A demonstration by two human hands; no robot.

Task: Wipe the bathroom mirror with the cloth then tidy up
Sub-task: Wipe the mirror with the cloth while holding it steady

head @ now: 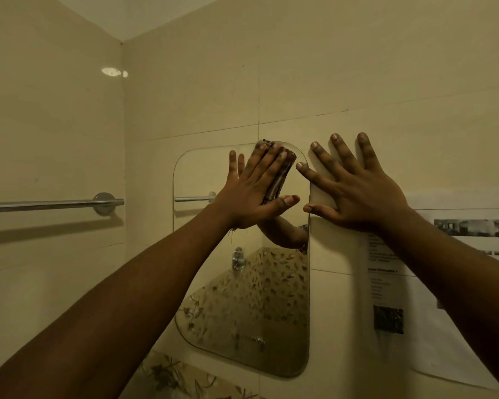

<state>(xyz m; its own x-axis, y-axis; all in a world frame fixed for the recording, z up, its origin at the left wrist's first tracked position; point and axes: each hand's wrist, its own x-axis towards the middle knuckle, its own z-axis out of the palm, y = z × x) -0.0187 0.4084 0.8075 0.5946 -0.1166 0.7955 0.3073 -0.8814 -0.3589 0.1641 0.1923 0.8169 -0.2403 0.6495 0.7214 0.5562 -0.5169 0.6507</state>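
Note:
A rounded-corner mirror (242,298) hangs on the cream tiled wall, centre of view. My left hand (251,194) lies flat against its upper right part, pressing a dark striped cloth (280,177) onto the glass; the cloth shows under and beside my fingers, up to the mirror's top edge. My right hand (355,188) is spread flat on the wall tile just right of the mirror, thumb at the mirror's right edge, holding nothing. The glass reflects my hand, a forearm and a floral-patterned wall.
A chrome towel rail (52,204) runs along the left wall at hand height. A printed paper sheet (444,283) with text and pictures is stuck to the wall right of the mirror. Floral tiles (179,378) begin below the mirror.

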